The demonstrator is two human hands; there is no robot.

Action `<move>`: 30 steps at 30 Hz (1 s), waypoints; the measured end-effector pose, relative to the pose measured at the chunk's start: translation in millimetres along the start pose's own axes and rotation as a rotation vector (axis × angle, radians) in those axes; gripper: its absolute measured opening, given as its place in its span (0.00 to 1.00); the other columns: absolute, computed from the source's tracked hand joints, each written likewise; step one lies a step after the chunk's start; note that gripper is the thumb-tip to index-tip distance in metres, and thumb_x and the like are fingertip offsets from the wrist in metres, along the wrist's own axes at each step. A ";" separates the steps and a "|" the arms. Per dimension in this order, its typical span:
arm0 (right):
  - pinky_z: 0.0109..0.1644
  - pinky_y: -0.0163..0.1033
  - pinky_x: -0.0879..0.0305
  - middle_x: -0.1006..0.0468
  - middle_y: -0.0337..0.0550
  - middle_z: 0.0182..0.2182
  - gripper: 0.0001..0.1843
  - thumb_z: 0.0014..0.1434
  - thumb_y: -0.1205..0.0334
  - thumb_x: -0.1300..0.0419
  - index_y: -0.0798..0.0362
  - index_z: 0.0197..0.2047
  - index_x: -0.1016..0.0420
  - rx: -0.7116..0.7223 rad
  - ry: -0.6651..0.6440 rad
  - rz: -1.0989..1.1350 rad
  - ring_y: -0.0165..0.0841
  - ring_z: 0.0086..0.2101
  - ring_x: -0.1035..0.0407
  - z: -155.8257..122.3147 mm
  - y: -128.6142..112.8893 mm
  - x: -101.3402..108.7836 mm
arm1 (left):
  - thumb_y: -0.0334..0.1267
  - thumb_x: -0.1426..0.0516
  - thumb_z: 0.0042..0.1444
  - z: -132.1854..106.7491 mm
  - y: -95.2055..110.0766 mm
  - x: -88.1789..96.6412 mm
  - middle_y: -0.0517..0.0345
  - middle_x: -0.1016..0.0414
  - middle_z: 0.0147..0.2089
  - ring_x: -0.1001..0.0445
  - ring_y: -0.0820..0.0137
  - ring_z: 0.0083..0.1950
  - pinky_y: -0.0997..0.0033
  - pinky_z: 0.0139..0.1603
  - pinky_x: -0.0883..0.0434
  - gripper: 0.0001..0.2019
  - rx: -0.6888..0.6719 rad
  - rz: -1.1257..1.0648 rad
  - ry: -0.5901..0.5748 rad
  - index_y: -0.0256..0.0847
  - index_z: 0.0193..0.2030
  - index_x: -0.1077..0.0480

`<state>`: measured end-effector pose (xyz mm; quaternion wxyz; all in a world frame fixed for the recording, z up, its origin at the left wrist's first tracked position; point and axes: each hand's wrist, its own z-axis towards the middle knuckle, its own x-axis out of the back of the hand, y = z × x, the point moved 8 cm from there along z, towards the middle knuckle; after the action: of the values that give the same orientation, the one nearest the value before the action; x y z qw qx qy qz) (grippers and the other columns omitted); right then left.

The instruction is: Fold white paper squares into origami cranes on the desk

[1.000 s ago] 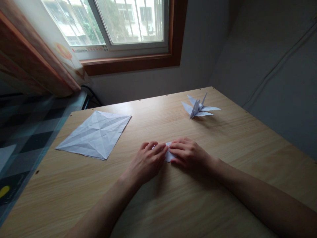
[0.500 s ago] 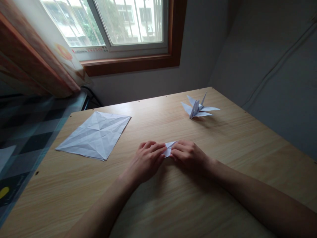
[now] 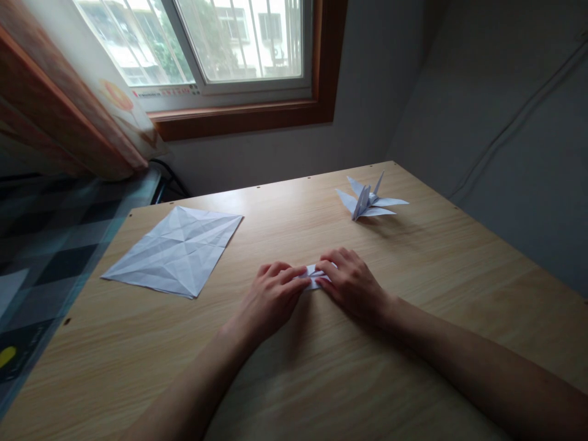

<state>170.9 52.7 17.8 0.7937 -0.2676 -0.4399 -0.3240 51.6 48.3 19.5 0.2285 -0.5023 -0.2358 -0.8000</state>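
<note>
Wooden counter (image 3: 413, 294) below a window (image 3: 239, 43) bears a creased sheet (image 3: 177, 248) at 10 o'clock from the hands. Left hand (image 3: 271, 300) and right hand (image 3: 353, 282) meet mid-counter. Crane (image 3: 367, 201) stands at 1 o'clock. Both hands' fingertips clamp down on a small folded paper (image 3: 313, 277) between them.

A wooden table (image 3: 459, 257) fills the lower view. At ten o'clock on it lies a creased white sheet (image 3: 177, 250), opened flat, its fold lines crossing at the middle. At one o'clock, well apart from the sheet, a white paper crane (image 3: 367, 201) stands with wings spread. Beyond the far edge, at twelve o'clock, is a brown-framed window (image 3: 239, 43). A patterned curtain (image 3: 68, 104) hangs at eleven o'clock, and a thin cable (image 3: 519, 119) climbs the grey wall at two o'clock.
</note>
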 end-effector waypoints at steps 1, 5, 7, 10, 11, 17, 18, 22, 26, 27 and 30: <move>0.46 0.44 0.38 0.23 0.49 0.42 0.07 0.64 0.65 0.44 0.55 0.42 0.25 0.022 0.002 0.025 0.41 0.42 0.33 0.0 -1.0 0.1 | 0.33 0.46 0.62 0.1 1.0 0.7 0.58 0.22 0.52 0.29 0.65 0.46 0.62 0.48 0.37 0.12 -0.008 0.015 0.004 0.47 0.49 0.26; 0.49 0.43 0.38 0.22 0.48 0.41 0.10 0.64 0.69 0.46 0.56 0.45 0.24 0.074 -0.069 0.109 0.38 0.42 0.32 -0.8 -3.9 -5.2 | 0.33 0.45 0.61 -0.3 4.2 1.9 0.57 0.22 0.52 0.30 0.63 0.48 0.60 0.49 0.38 0.11 -0.035 0.077 0.019 0.46 0.47 0.25; 0.49 0.43 0.37 0.22 0.48 0.39 0.08 0.63 0.68 0.44 0.56 0.41 0.23 0.034 -0.095 0.132 0.38 0.41 0.32 -1.1 -1.8 -6.7 | 0.33 0.45 0.61 -0.8 4.5 3.5 0.55 0.24 0.53 0.31 0.61 0.51 0.59 0.50 0.38 0.10 -0.031 0.115 0.041 0.46 0.46 0.25; 0.46 0.42 0.36 0.23 0.47 0.33 0.09 0.62 0.64 0.42 0.55 0.30 0.25 -0.117 -0.089 0.193 0.37 0.38 0.32 -0.7 7.6 -7.2 | 0.34 0.44 0.60 -1.1 5.3 7.2 0.53 0.25 0.51 0.32 0.61 0.49 0.59 0.48 0.39 0.10 -0.018 0.165 0.079 0.48 0.46 0.25; 0.45 0.42 0.36 0.24 0.46 0.33 0.10 0.62 0.63 0.41 0.54 0.28 0.27 -0.174 -0.084 0.223 0.37 0.37 0.32 -0.4 11.3 -7.8 | 0.34 0.44 0.61 -0.9 5.9 8.2 0.53 0.25 0.47 0.32 0.62 0.46 0.60 0.46 0.39 0.09 -0.014 0.172 0.084 0.48 0.45 0.25; 0.45 0.41 0.36 0.24 0.44 0.36 0.03 0.56 0.67 0.37 0.54 0.35 0.28 -0.378 -0.103 0.399 0.36 0.39 0.32 1.9 22.5 -15.9 | 0.34 0.48 0.64 1.5 3.2 7.0 0.56 0.27 0.33 0.33 0.66 0.36 0.65 0.39 0.38 0.09 0.073 0.162 0.044 0.42 0.37 0.27; 0.45 0.41 0.36 0.24 0.44 0.37 0.06 0.56 0.68 0.38 0.54 0.39 0.28 -0.409 -0.109 0.422 0.36 0.38 0.31 1.8 24.2 -16.7 | 0.35 0.48 0.64 1.5 1.6 6.8 0.55 0.27 0.33 0.33 0.66 0.36 0.65 0.39 0.38 0.10 0.095 0.162 0.048 0.41 0.35 0.28; 0.40 0.38 0.36 0.23 0.41 0.34 0.20 0.53 0.71 0.38 0.54 0.51 0.29 -0.518 -0.160 0.513 0.33 0.34 0.30 -0.1 29.3 -19.1 | 0.40 0.47 0.63 0.8 -3.6 4.4 0.54 0.27 0.31 0.33 0.66 0.34 0.65 0.38 0.37 0.12 0.152 0.175 0.051 0.40 0.30 0.31; 0.32 0.35 0.38 0.23 0.38 0.28 0.14 0.52 0.69 0.38 0.54 0.44 0.23 -0.563 -0.166 0.693 0.30 0.28 0.32 -0.1 27.9 -20.7 | 0.44 0.46 0.63 0.8 -7.6 3.6 0.52 0.28 0.32 0.33 0.64 0.35 0.63 0.38 0.36 0.13 0.192 0.115 0.027 0.40 0.30 0.30; 0.31 0.35 0.39 0.23 0.38 0.27 0.10 0.52 0.67 0.37 0.54 0.40 0.22 -0.583 -0.134 0.767 0.30 0.27 0.33 -0.1 27.9 -20.6 | 0.45 0.46 0.62 1.0 -9.3 4.4 0.52 0.28 0.33 0.33 0.63 0.36 0.63 0.38 0.36 0.13 0.210 0.078 0.028 0.40 0.31 0.30; 0.31 0.35 0.36 0.23 0.37 0.27 0.07 0.52 0.60 0.36 0.54 0.35 0.24 -0.660 0.011 1.060 0.30 0.26 0.32 -1.3 29.2 -21.7 | 0.48 0.45 0.61 0.4 -18.1 8.2 0.53 0.27 0.35 0.32 0.63 0.38 0.62 0.39 0.34 0.13 0.314 -0.114 0.069 0.39 0.37 0.29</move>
<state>184.8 76.8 -5.8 0.7244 -0.6789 -0.1199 -0.0064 37.8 61.7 24.4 0.2665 -0.4186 -0.3779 -0.7816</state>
